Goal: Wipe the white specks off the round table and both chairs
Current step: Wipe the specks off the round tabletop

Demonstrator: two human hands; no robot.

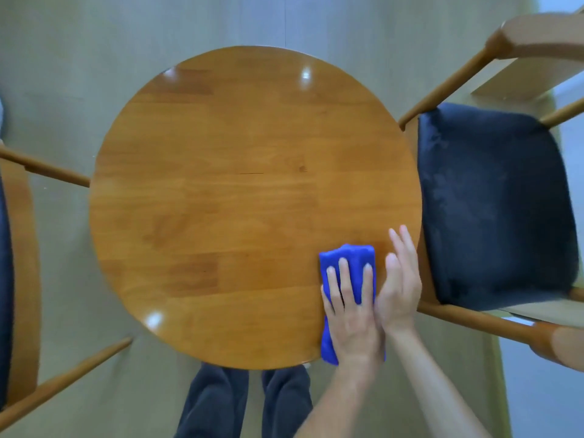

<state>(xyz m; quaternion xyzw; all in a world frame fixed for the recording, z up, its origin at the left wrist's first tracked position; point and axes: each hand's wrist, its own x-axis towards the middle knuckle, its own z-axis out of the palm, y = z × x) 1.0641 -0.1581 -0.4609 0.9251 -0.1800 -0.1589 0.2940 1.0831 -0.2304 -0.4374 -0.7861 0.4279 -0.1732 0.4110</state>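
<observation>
The round wooden table point(240, 191) fills the middle of the view, and I can make out no white specks on its top. A folded blue cloth point(354, 257) lies on the table's near right part and hangs over the near rim. My left hand point(350, 311) presses flat on the cloth, fingers spread. My right hand point(399, 279) stands on its edge against the left hand, at the table's right rim, fingers straight and holding nothing. The right chair point(493, 200) has a dark blue seat. The left chair point(22, 248) is cut off by the frame.
The right chair's wooden arms point(442, 90) run close to the table's right rim. My legs in dark trousers point(246, 403) stand at the near edge. The floor point(79, 74) around is greenish grey.
</observation>
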